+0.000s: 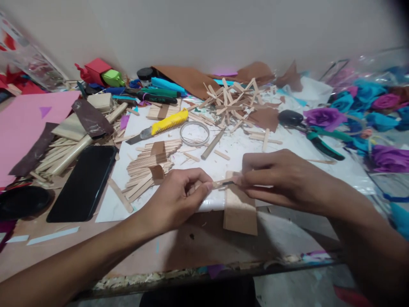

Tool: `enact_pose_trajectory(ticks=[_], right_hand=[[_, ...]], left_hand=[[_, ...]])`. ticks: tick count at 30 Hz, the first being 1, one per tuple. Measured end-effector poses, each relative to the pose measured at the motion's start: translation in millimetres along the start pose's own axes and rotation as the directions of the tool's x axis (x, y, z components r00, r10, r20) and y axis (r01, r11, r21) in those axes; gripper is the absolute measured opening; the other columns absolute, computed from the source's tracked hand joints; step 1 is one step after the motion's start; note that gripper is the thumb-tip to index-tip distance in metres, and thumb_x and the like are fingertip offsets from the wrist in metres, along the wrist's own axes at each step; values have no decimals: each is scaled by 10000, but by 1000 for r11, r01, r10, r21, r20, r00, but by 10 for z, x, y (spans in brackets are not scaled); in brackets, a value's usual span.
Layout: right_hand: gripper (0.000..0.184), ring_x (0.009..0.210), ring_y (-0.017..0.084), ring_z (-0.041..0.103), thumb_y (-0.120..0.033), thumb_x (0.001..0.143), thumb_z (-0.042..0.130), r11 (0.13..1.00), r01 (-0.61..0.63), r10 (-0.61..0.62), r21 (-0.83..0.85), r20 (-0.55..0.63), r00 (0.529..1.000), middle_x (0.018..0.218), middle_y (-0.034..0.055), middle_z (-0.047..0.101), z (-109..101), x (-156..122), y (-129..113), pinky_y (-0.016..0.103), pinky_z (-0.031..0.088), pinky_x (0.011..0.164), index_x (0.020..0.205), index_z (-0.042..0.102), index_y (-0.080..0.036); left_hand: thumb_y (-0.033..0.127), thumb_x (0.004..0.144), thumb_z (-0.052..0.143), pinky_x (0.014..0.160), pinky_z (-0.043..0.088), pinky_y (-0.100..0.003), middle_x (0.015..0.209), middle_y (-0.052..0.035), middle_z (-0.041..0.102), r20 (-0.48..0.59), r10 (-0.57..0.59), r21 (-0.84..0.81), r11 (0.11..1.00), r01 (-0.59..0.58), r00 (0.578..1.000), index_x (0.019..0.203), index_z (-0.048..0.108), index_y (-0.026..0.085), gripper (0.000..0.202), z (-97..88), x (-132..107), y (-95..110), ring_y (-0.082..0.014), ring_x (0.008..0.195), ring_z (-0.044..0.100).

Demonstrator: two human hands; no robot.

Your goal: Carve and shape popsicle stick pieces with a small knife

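My left hand (177,198) pinches one end of a thin wooden stick (220,183) over the front of the white sheet (111,204). My right hand (275,177) is closed on the stick's other end, fingers pressed together; a small dark part shows on the stick between the hands. Just below them a brown cardboard strip (240,211) lies across the sheet's front edge. A stack of flat wooden sticks (150,164) sits to the left of my left hand.
A black phone (83,183) lies at the left. Behind are a yellow utility knife (161,125), a clear tape ring (194,133), a heap of cut sticks (233,102), green-handled pliers (315,138) and purple and blue paper flowers (361,111). A pink sheet (22,128) lies far left.
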State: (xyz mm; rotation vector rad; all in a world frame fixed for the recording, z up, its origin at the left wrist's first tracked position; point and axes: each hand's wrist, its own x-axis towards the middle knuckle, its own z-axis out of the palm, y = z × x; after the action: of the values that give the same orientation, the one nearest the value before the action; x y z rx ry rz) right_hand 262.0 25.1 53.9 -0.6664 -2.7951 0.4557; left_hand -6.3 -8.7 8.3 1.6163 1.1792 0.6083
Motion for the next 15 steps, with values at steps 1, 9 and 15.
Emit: enact_pose_trajectory(ticks=[1,9,15], right_hand=[[222,671,108,478,-256,1068,522,1000,-15,16,-22,18,1000,861,17,540,6,-1,6,283,282,615,958,697,-173],[198,674,113,501,-265,1050,544,991,-88,94,-99,55,994,917,19,595,66,15,-28,297,240,613,1061,735,-213],[156,654,115,460,-245,1025,573,985,-134,140,-112,46,989,881,3,577,94,2,-48,306,218,609,1057,723,-216]], left_hand=[[413,1011,607,466,223,-211,599,53,453,3,0,-5,1000,0,1000,865,711,175,298,2,0,2,-74,528,358],[431,1015,596,488,264,-223,612,34,514,-9,11,47,999,-11,1000,900,732,177,310,26,-7,-6,-95,541,413],[376,1027,582,533,323,-226,644,29,598,-29,114,176,979,-107,993,905,740,177,281,39,-16,-26,-98,563,451]])
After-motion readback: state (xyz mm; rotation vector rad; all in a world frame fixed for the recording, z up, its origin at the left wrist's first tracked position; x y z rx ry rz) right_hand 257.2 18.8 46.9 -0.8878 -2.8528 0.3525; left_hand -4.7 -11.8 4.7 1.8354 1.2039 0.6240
